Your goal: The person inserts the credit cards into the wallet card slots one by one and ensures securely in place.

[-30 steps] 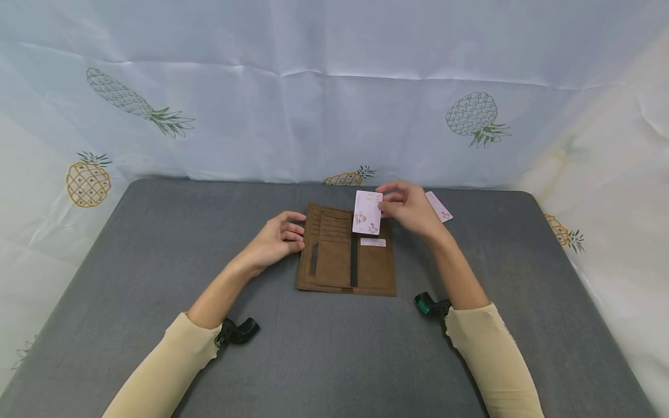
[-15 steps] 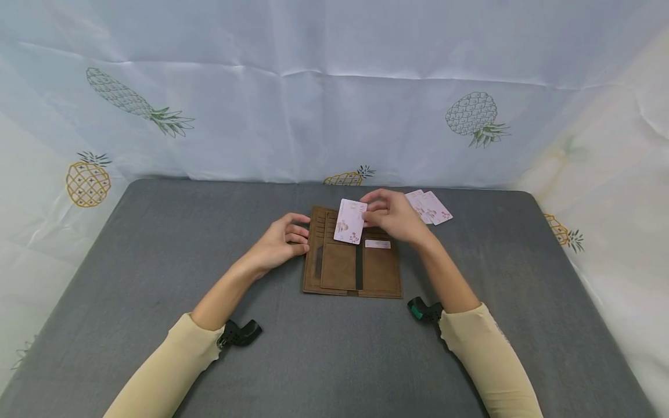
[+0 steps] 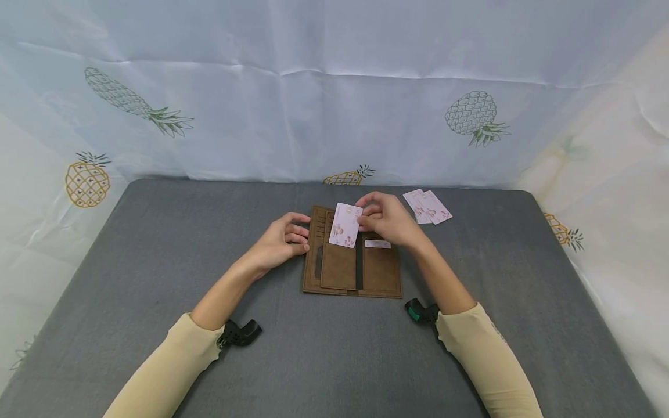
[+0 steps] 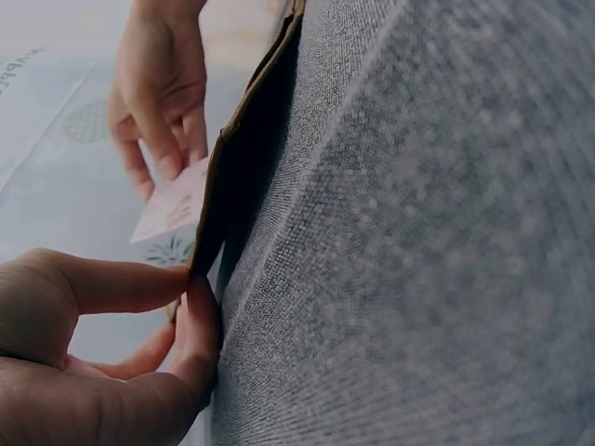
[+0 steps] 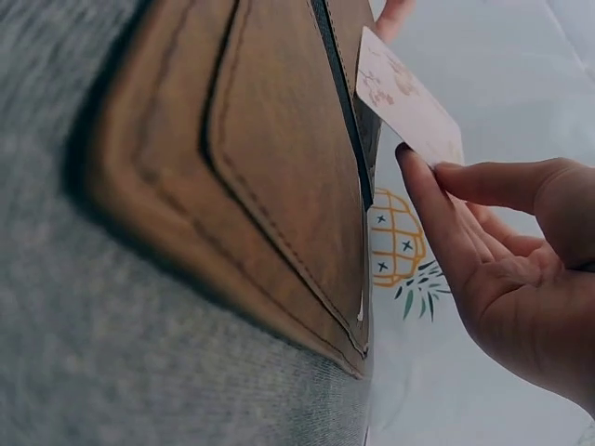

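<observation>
A brown wallet (image 3: 340,267) lies spread out on the grey table, its card slots facing up. At its left edge my left hand (image 3: 281,241) pinches the leather between thumb and fingers, as the left wrist view shows at the wallet's edge (image 4: 214,186). Between thumb and fingertips my right hand (image 3: 387,217) holds a pink card (image 3: 345,225) by its right side, over the upper slots of the left half. In the right wrist view the card (image 5: 409,98) is tilted above the leather. One light card (image 3: 377,244) shows as a strip in a right-half slot.
Two more pink cards (image 3: 435,207) lie overlapping on the table (image 3: 209,232), behind and right of the wallet. A pale curtain (image 3: 334,128) with pineapple prints hangs along the table's far edge. Black wrist mounts (image 3: 240,333) sit at both sleeves.
My right hand has carried the card leftward and a little toward me, from the right half over to the left half. The wallet and left hand shifted slightly right, then stayed still.
</observation>
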Demonstrator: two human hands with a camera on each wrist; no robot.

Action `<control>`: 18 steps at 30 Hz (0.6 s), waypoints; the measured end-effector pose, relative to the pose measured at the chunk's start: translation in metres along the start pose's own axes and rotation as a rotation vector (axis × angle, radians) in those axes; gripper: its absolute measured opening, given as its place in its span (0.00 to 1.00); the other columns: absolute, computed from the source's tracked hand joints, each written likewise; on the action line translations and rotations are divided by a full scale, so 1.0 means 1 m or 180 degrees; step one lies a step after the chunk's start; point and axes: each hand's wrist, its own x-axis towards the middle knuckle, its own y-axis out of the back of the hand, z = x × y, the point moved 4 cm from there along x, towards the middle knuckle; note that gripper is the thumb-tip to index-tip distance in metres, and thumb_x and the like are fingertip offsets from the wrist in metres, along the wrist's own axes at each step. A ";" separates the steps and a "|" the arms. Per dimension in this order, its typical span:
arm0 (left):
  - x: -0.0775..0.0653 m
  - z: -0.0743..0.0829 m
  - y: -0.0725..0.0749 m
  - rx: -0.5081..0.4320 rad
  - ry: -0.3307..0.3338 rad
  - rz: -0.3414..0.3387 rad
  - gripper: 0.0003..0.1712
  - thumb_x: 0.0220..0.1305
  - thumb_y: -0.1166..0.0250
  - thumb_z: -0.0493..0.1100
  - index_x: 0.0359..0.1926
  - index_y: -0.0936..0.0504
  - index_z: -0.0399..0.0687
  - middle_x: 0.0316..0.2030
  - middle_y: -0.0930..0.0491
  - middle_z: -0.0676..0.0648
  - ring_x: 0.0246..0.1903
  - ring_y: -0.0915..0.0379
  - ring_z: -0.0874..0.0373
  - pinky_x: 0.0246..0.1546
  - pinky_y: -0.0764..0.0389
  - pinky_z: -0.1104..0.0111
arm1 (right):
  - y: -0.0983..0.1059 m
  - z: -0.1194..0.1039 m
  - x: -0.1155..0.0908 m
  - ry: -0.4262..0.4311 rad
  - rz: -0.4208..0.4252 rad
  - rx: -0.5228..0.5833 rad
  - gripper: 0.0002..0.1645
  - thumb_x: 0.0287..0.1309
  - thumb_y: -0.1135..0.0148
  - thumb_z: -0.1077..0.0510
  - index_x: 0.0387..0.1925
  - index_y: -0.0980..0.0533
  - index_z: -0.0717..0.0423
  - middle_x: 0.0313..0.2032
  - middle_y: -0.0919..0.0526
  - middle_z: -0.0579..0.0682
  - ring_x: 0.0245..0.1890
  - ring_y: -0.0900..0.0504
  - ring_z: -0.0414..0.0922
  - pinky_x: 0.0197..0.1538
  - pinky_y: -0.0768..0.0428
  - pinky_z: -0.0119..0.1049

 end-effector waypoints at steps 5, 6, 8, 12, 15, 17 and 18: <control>0.000 0.000 0.000 -0.0018 -0.0002 -0.0002 0.37 0.72 0.34 0.27 0.78 0.36 0.39 0.61 0.23 0.33 0.54 0.20 0.47 0.51 0.19 0.69 | 0.000 0.001 0.001 -0.0020 0.0081 0.0042 0.19 0.73 0.36 0.70 0.61 0.25 0.69 0.44 0.11 0.68 0.40 0.06 0.54 0.48 0.07 0.43; 0.000 0.000 0.000 -0.0022 -0.0002 -0.0002 0.38 0.72 0.35 0.27 0.78 0.36 0.39 0.61 0.23 0.33 0.54 0.20 0.47 0.51 0.19 0.69 | -0.001 0.001 0.001 -0.0024 0.0076 0.0037 0.19 0.73 0.36 0.70 0.61 0.25 0.69 0.44 0.11 0.67 0.40 0.06 0.54 0.48 0.07 0.43; 0.000 0.000 0.000 -0.0022 0.0002 -0.0006 0.38 0.72 0.35 0.27 0.79 0.36 0.39 0.61 0.23 0.33 0.53 0.20 0.47 0.51 0.19 0.69 | -0.002 0.001 0.001 -0.0043 0.0042 0.0020 0.19 0.73 0.36 0.69 0.61 0.25 0.68 0.43 0.11 0.67 0.40 0.06 0.55 0.47 0.07 0.44; 0.000 0.000 0.000 -0.0013 0.0003 0.0000 0.38 0.72 0.35 0.27 0.79 0.36 0.39 0.61 0.23 0.33 0.53 0.20 0.47 0.51 0.19 0.68 | -0.005 0.002 0.001 -0.0067 -0.0089 -0.0053 0.20 0.73 0.37 0.69 0.63 0.26 0.67 0.43 0.11 0.66 0.40 0.05 0.54 0.46 0.07 0.42; 0.000 0.000 0.000 -0.0006 0.0005 0.0008 0.37 0.72 0.35 0.27 0.79 0.36 0.39 0.61 0.23 0.33 0.53 0.20 0.47 0.51 0.19 0.68 | -0.007 0.001 0.000 -0.0081 -0.0221 -0.0117 0.22 0.74 0.37 0.69 0.65 0.28 0.66 0.43 0.11 0.66 0.39 0.06 0.52 0.45 0.07 0.40; 0.000 0.000 0.000 -0.0005 0.0009 0.0013 0.37 0.72 0.35 0.27 0.79 0.35 0.39 0.60 0.23 0.33 0.53 0.20 0.47 0.51 0.19 0.68 | -0.008 0.001 -0.001 -0.0074 -0.0298 -0.0176 0.23 0.74 0.37 0.70 0.65 0.29 0.65 0.42 0.11 0.66 0.38 0.06 0.50 0.44 0.07 0.39; 0.000 0.000 0.000 -0.0004 0.0012 0.0014 0.37 0.72 0.35 0.27 0.78 0.35 0.39 0.60 0.23 0.33 0.53 0.20 0.47 0.51 0.19 0.68 | -0.008 0.001 -0.001 -0.0066 -0.0328 -0.0204 0.23 0.74 0.37 0.70 0.66 0.29 0.65 0.42 0.11 0.66 0.38 0.06 0.50 0.44 0.07 0.39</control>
